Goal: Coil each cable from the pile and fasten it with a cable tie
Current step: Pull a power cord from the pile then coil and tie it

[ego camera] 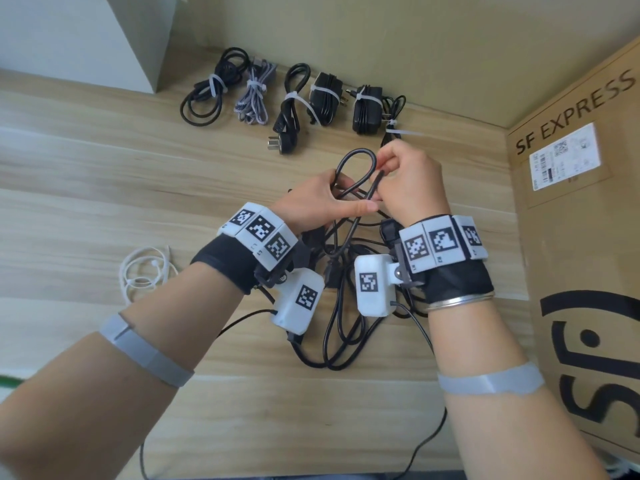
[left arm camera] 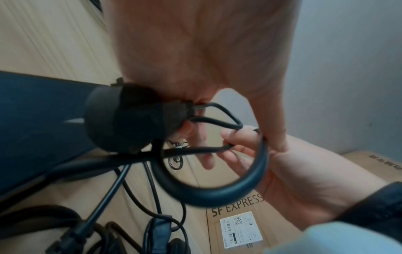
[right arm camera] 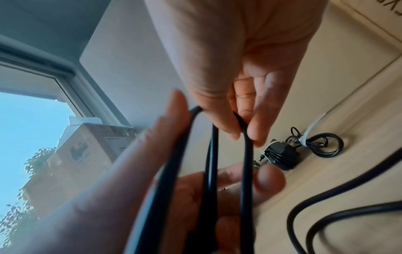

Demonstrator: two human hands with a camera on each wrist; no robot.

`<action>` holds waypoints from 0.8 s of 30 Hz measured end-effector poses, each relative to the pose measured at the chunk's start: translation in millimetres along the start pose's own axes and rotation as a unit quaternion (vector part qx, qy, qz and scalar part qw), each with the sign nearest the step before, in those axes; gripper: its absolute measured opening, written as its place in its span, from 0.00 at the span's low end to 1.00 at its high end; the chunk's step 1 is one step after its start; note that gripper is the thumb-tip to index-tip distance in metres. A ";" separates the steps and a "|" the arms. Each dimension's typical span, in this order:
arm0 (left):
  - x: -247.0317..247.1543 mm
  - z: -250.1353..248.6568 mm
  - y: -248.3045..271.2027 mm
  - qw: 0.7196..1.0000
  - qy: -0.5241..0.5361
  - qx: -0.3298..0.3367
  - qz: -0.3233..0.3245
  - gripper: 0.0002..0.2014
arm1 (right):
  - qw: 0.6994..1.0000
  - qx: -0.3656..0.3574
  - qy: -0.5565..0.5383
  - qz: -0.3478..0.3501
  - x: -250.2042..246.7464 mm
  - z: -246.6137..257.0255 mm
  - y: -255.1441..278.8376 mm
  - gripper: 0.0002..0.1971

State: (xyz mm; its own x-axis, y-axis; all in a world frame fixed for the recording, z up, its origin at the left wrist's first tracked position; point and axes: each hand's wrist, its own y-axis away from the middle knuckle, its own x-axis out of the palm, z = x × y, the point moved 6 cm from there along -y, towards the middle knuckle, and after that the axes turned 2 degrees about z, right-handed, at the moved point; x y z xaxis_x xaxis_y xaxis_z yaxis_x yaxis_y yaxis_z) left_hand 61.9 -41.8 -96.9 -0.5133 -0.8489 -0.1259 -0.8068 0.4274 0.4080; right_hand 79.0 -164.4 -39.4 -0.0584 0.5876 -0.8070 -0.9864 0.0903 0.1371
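Both hands hold one black cable [ego camera: 360, 151] just above the tangled pile [ego camera: 341, 306]. My left hand [ego camera: 332, 195] grips the gathered strands, with a small loop standing up beyond its fingers. In the left wrist view a black plug [left arm camera: 130, 118] lies against the left palm. My right hand [ego camera: 384, 174] pinches a strand of the same cable [right arm camera: 245, 137] between thumb and forefinger and holds it against the loop. The cable's other end trails down into the pile, hidden under my wrists.
Several coiled, tied cables and adapters [ego camera: 291, 105] lie in a row along the back wall. Loose white cable ties [ego camera: 145, 271] sit at the left. A tall SF Express cardboard box [ego camera: 581, 237] closes off the right side. A white box [ego camera: 86, 36] stands at the back left.
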 end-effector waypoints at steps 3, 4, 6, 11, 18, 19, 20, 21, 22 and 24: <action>-3.5 -2.5 -0.6 1.000 -0.007 0.015 0.004 0.06 | 0.997 0.016 -0.076 0.008 1.9 -3.7 1.5 0.12; -6.6 -2.5 -0.4 1.000 -0.016 0.025 -0.006 0.05 | 0.994 0.017 -0.106 0.021 5.3 -3.8 3.3 0.12; -10.4 0.1 -0.1 0.999 -0.010 0.040 -0.018 0.03 | 0.987 0.011 -0.150 0.054 13.5 -4.6 6.5 0.16; -13.1 3.7 3.7 0.995 0.049 0.083 -0.013 0.03 | 0.981 -0.034 -0.115 0.151 38.4 -7.0 12.9 0.16; -27.7 -6.6 7.3 0.981 0.138 0.111 -0.073 0.15 | 0.960 -0.122 0.135 0.211 76.1 -12.5 14.8 0.17; -27.4 -9.8 8.4 0.979 0.154 0.118 -0.067 0.14 | 0.958 -0.116 0.160 0.207 79.2 -14.2 14.9 0.13; -27.4 -11.3 9.0 0.977 0.166 0.121 -0.062 0.14 | 0.959 -0.110 0.174 0.195 80.9 -14.7 15.1 0.09; -27.7 -12.0 9.2 0.975 0.174 0.121 -0.060 0.14 | 0.962 -0.107 0.180 0.177 80.2 -14.0 14.4 0.06; -28.7 -12.3 9.7 0.975 0.176 0.120 -0.061 0.15 | 0.965 -0.108 0.182 0.156 78.6 -12.7 13.1 0.04; -31.8 -10.6 9.9 0.977 0.168 0.115 -0.069 0.15 | 0.971 -0.113 0.179 0.109 73.0 -8.9 9.3 0.04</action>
State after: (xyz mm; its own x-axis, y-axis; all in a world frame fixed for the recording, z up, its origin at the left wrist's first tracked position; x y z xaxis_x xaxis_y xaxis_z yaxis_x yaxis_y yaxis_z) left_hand 73.3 -13.8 -79.3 -0.3016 -0.9408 0.1547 -0.9257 0.3278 0.1887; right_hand 64.2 -127.8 -102.1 -0.2784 0.2530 -0.9265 -0.9510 -0.2076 0.2291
